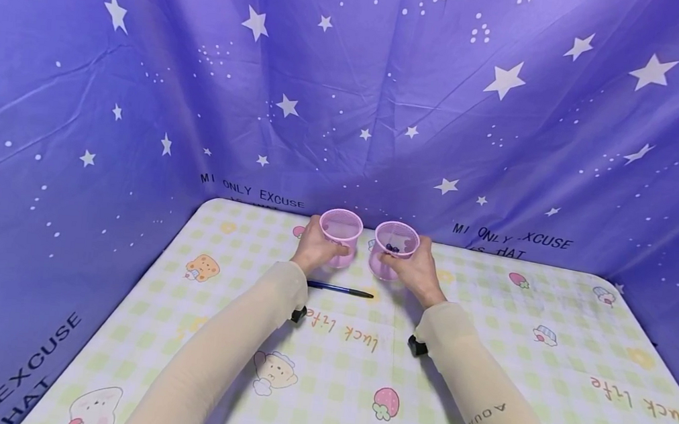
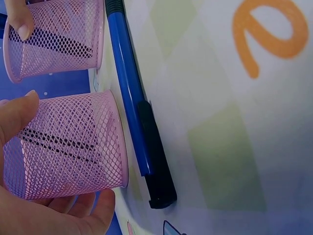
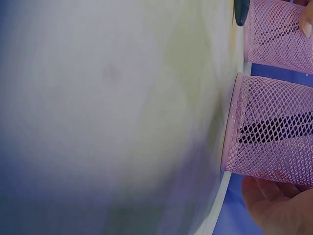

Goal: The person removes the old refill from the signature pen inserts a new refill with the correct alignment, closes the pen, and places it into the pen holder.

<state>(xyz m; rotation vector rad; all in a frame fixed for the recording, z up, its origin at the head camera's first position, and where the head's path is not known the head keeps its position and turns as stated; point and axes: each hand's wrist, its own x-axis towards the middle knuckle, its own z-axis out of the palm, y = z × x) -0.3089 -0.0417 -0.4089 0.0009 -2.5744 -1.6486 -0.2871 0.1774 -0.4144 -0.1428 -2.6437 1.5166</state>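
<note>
Two pink mesh pen holders stand upright side by side at the far part of the table. My left hand (image 1: 315,249) grips the left pen holder (image 1: 343,261), thumb across its near side and fingers round the far side. My right hand (image 1: 418,271) grips the right pen holder (image 1: 384,270) in the same way. Dark slim items (image 1: 393,249) show inside the right one; their kind is unclear. Thin dark lines show through the left holder's mesh in the left wrist view. A blue pen (image 1: 341,289) with a black clip lies just in front of the left holder.
A checked cloth (image 1: 458,384) with cartoon prints covers the table. Behind and at both sides hangs a purple curtain (image 1: 333,151) with white stars, close beyond the holders. The table's far edge is just past the hands.
</note>
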